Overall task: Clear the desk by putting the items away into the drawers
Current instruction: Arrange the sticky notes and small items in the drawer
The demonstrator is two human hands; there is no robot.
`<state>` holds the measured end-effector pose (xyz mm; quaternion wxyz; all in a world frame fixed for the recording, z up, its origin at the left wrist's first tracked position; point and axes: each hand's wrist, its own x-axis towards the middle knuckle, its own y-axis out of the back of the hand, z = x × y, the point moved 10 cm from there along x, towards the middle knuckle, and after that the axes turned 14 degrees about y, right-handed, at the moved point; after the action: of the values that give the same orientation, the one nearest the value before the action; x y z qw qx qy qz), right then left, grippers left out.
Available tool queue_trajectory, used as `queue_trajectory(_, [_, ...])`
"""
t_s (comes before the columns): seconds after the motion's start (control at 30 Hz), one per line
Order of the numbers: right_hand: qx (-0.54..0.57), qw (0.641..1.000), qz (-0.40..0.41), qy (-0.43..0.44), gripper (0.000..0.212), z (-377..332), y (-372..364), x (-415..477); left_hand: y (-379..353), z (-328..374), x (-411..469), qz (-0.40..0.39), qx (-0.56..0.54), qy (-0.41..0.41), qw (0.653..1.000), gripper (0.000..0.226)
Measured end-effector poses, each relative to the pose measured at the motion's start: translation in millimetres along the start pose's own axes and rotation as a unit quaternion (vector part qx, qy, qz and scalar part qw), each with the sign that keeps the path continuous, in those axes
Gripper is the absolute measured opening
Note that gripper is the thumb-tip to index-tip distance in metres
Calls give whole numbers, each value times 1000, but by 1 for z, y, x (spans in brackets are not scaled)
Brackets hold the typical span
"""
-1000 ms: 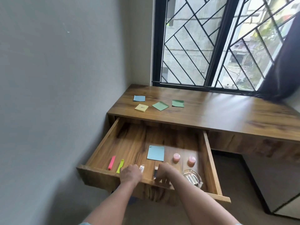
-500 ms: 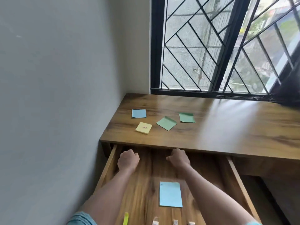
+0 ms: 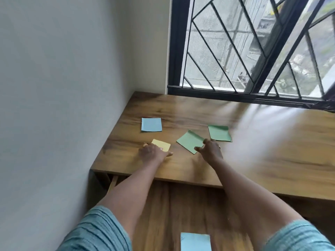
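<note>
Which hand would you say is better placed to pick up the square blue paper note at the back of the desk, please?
Probably the left hand: it rests on the yellow note, just in front of the square blue paper note. The right hand is farther off, at the green note.

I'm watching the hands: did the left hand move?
Yes. The left hand went forward from the open drawer onto the desk, reaching the yellow note.

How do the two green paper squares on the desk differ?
The near green note lies turned like a diamond; the far green note sits squarer to the desk edge. The right hand touches the near one; the far one lies untouched. Both have a curled edge.
</note>
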<state>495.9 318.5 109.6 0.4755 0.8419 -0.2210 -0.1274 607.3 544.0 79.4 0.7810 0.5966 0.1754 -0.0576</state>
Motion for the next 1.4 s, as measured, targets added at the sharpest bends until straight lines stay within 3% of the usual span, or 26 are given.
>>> queue_trajectory(0.23, [-70,993,-91,4,79,-8,-32,48,-3,5,19,5,-11,7,1000,100])
queue_trajectory(0.53, [-57,981,-151,-102,121,12,-45,29,-6,-7,1,20,-154,1,988,106])
queue_trajectory(0.8, [-39,977,-179,-112,132,16,-64,-32,-6,-45,-43,48,-239,-27,970,98])
queue_trajectory(0.9, [14,979,-130,-158,125,16,-60,-60,-2,-63,-62,81,-210,-20,974,98])
queue_trajectory(1.0, [47,977,-90,-186,105,16,-58,-87,-1,-80,-77,98,-194,-22,976,97])
queue_trajectory(1.17, [89,987,-30,-128,32,4,-55,-125,-5,-122,-95,99,-185,-3,978,96])
queue_trajectory(1.27, [165,976,8,-140,27,3,-56,-158,-11,-156,-108,88,-192,15,977,94])
queue_trajectory(1.4, [224,965,-14,-135,21,4,-81,-199,-38,-203,-128,21,-190,80,978,85])
